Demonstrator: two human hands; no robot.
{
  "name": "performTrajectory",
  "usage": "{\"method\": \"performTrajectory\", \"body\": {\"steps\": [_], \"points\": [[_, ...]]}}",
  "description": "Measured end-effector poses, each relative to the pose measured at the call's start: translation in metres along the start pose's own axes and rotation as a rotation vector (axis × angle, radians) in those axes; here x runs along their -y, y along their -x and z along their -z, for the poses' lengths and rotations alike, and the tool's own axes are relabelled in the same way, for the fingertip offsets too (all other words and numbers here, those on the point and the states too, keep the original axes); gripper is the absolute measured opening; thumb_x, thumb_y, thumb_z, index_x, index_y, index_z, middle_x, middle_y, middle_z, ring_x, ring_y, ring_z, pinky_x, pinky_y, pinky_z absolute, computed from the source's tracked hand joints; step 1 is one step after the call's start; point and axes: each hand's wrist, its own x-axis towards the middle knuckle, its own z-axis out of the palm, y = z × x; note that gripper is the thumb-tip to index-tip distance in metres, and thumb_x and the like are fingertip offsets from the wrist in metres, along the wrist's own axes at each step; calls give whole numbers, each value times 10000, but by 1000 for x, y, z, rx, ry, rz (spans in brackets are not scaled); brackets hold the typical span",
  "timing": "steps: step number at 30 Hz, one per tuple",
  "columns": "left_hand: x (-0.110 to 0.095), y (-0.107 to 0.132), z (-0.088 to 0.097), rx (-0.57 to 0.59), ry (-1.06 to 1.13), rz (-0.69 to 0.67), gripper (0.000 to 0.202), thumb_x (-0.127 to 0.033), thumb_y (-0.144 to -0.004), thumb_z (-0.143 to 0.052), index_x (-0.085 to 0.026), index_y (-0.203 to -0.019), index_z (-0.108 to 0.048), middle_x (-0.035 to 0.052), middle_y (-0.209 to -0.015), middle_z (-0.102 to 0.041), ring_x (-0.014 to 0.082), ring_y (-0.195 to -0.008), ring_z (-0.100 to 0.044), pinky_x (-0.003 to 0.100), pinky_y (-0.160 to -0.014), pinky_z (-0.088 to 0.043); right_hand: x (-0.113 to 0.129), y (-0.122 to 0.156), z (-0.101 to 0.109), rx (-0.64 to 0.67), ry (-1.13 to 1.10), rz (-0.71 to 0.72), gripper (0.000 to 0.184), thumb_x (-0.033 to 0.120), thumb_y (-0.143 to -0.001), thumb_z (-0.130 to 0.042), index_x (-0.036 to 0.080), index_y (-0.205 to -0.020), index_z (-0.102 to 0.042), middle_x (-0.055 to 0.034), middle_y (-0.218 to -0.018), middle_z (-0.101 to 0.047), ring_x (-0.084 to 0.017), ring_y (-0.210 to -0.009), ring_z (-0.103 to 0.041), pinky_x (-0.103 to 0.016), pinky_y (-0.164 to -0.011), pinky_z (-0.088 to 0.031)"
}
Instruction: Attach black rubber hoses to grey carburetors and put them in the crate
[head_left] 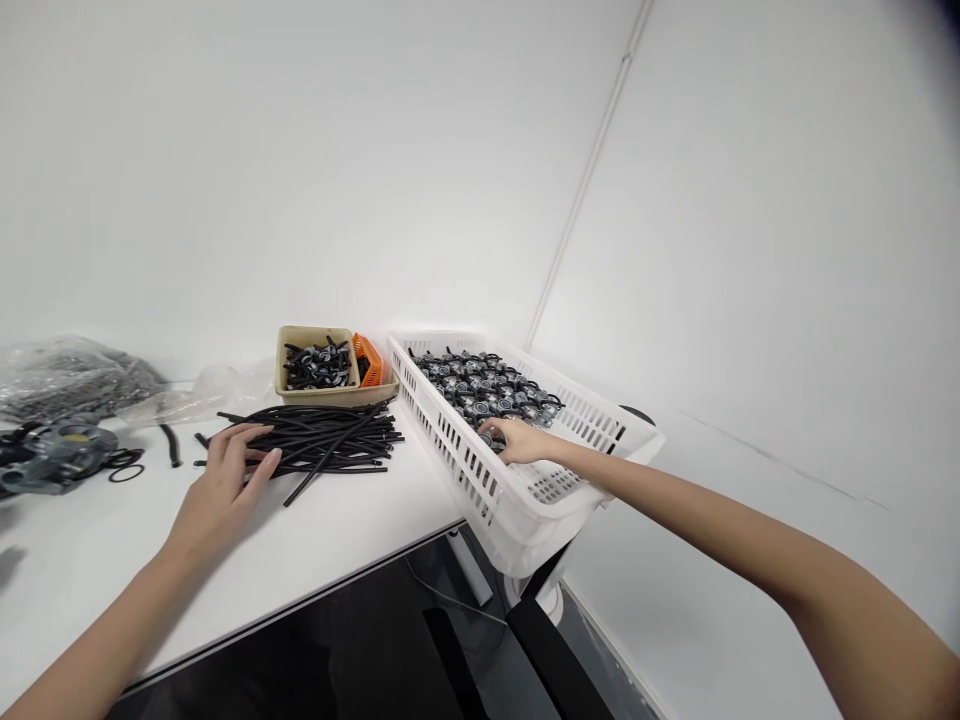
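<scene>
My left hand rests on the white table with its fingers stretched out, fingertips on the left end of a pile of thin black tubes. My right hand reaches into a white slotted basket. Its fingers curl down over the small black-and-grey parts that fill the basket's far half. Whether the fingers hold one of the parts is hidden.
A beige tray with small black pieces and an orange bin stand behind the tubes. Clear plastic bags, a grey part and black rings lie at the far left. The basket overhangs the table's right edge. White walls enclose the corner.
</scene>
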Motion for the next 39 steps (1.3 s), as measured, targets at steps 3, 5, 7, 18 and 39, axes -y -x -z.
{"method": "performTrajectory", "body": {"steps": [3,5,7,18,39], "points": [[-5,1,2,-6,0,-3,486,-544,-884,-314,-228,-1239,-412,97,-1316,-380,225,-979,-609,339,-781,-500,-7,-2,-2,32,-11,14,638,217,-626,-735,173,-1227,-525,-113,-1212,-613,-260,-1055,-609,-304,-826,-484],[-5,2,2,-1,-6,-10,494,-543,-883,-313,-220,-1243,-412,103,-1316,-383,229,-972,-611,350,-783,-502,-10,-3,-4,53,-4,28,651,207,-629,-728,174,-1243,-513,-113,-1227,-604,-262,-1061,-604,-307,-831,-482],[-2,1,1,-1,-10,-17,498,-547,-882,-310,-223,-1247,-411,104,-1316,-387,229,-967,-614,360,-784,-505,-11,-4,-5,69,14,38,655,201,-641,-711,170,-1259,-498,-115,-1244,-593,-263,-1068,-599,-307,-836,-478],[19,-6,-7,-1,0,-40,498,-576,-875,-319,-259,-1248,-414,94,-1323,-385,213,-960,-620,364,-764,-518,0,0,3,119,95,-28,601,223,-603,-683,154,-1187,-560,-107,-1143,-643,-249,-910,-625,-256,-664,-466],[30,-9,-13,28,5,-58,482,-560,-870,-333,-264,-1238,-430,104,-1336,-410,238,-946,-628,372,-754,-513,14,10,9,-68,191,-104,565,359,-647,-683,174,-1167,-560,-102,-1050,-669,-229,-813,-632,-245,-591,-414]]}}
